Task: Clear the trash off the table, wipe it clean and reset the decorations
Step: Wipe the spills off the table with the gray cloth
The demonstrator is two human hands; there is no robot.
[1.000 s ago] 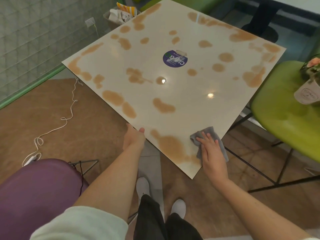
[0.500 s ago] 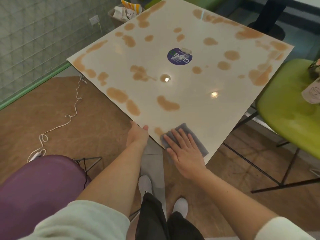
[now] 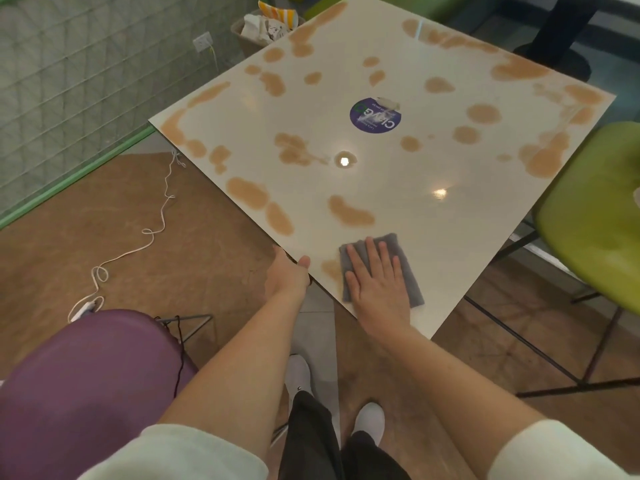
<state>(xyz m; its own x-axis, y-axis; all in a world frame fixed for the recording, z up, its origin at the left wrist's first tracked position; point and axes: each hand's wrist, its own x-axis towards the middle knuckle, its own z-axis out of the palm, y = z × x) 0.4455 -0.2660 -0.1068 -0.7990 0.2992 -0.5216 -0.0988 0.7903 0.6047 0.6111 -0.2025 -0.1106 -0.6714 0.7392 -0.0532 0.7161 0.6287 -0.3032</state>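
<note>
The right hand (image 3: 377,282) lies flat, fingers straight and slightly spread, pressing a gray cloth (image 3: 381,268) onto the near corner of the white table (image 3: 398,174). The cloth sits just beside a tan blotch near the table's left edge. The left hand (image 3: 287,275) grips that edge, thumb on top and fingers curled under the rim. Tan patches are scattered across the tabletop, and a round purple sticker (image 3: 375,114) sits near its middle. A bin (image 3: 266,27) stuffed with crumpled paper stands past the far left edge. A green chair (image 3: 588,216) is at the right, a purple chair (image 3: 83,375) at the lower left, and a white cord (image 3: 152,233) trails over the brown floor.
</note>
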